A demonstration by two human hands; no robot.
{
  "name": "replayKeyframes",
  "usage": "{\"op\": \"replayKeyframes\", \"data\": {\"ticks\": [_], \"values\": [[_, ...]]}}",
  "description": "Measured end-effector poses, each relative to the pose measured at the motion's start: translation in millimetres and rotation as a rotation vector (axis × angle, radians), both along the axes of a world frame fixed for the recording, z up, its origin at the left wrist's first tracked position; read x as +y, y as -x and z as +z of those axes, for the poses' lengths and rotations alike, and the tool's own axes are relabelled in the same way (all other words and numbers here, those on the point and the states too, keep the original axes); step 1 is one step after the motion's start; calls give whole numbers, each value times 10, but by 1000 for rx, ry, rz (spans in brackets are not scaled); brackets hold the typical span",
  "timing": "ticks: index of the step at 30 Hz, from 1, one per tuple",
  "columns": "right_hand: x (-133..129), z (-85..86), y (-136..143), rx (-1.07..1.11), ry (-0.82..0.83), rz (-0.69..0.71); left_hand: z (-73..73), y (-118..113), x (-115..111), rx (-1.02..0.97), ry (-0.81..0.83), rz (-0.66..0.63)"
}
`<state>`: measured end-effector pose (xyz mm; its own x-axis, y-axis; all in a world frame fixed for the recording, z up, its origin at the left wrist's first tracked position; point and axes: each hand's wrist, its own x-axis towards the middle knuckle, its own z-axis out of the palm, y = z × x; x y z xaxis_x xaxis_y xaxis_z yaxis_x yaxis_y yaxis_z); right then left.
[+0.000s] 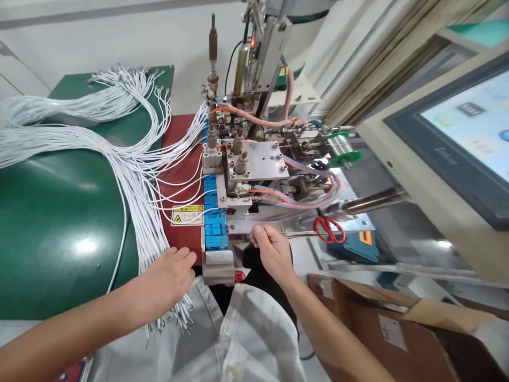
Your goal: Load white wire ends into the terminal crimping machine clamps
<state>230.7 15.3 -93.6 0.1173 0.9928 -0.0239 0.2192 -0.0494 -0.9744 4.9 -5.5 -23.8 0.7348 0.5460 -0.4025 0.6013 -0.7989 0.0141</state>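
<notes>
My left hand [173, 275] is over the near ends of a bundle of white cables [137, 217], its fingers curled; what they hold, if anything, is hidden. My right hand [272, 249] is closed in a pinch just right of the blue fixture row [216, 231], and I cannot make out anything between the fingers. Several white cables run from the bundle into the blue blocks. The metal machine [258, 162] stands behind the fixtures. A metal chute [218, 267] is at the row's near end.
A green table [59, 223] carries more cables at the left. Red-handled scissors [329, 228] hang beside a solder spool [340, 150]. A touch screen [469, 116] juts in at the right, above cardboard boxes [401, 334]. A warning label [187, 216] lies on the red plate [178, 180].
</notes>
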Motion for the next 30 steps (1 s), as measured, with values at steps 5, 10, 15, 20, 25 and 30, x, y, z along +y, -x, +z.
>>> {"op": "replayKeyframes", "data": {"ticks": [5,10,15,20,25,30], "values": [[-61,-40,-53,-12,29,-1,-91,37,-14,34,-57,-12],[-95,-34,-42,35,36,-9,-21,59,142,-256,91,93],[-202,41,45,248,-30,36,88,-153,289,-646,131,450],[-256,123,125,500,-118,-8,-65,-402,246,-848,69,540],[-185,248,149,211,-104,51,-170,-561,185,-931,142,569],[-158,243,192,103,-127,46,-202,-631,178,-1051,327,794]]}}
